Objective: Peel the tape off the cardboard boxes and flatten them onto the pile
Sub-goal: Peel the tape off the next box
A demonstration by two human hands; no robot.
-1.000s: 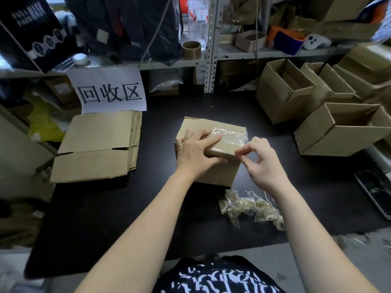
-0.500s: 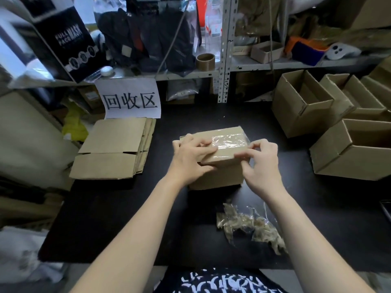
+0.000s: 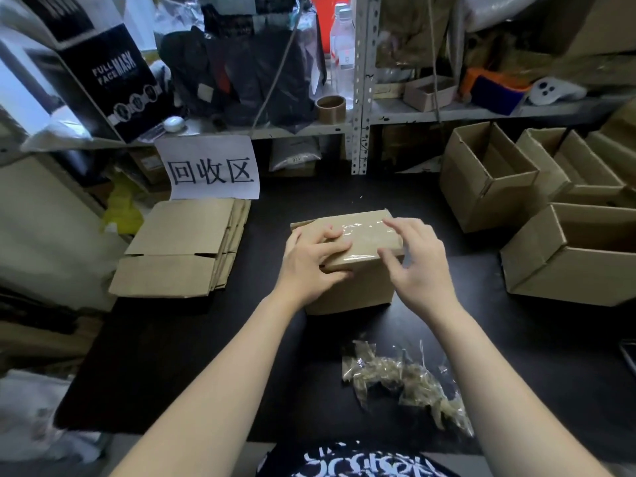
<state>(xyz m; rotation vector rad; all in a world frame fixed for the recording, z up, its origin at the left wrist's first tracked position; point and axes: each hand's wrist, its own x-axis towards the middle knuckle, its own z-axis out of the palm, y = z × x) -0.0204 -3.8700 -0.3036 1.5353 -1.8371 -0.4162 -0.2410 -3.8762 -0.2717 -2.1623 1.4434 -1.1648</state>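
The left hand (image 3: 309,259) grips the box (image 3: 351,290); the right hand (image 3: 416,256), spread and empty, hovers over the tape (image 3: 368,232), which may shred if picked carelessly.

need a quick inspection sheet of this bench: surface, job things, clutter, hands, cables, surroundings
surface: black table
job's things: taped box at centre, clear tape across its top; flattened pile left; open boxes right
clutter: wad of peeled tape near the front
grippers: left hand holds the box's near top edge; right hand open over the tape
cables: thin cord hanging at the back
surroundings: crowded metal shelf, paper sign, tape roll
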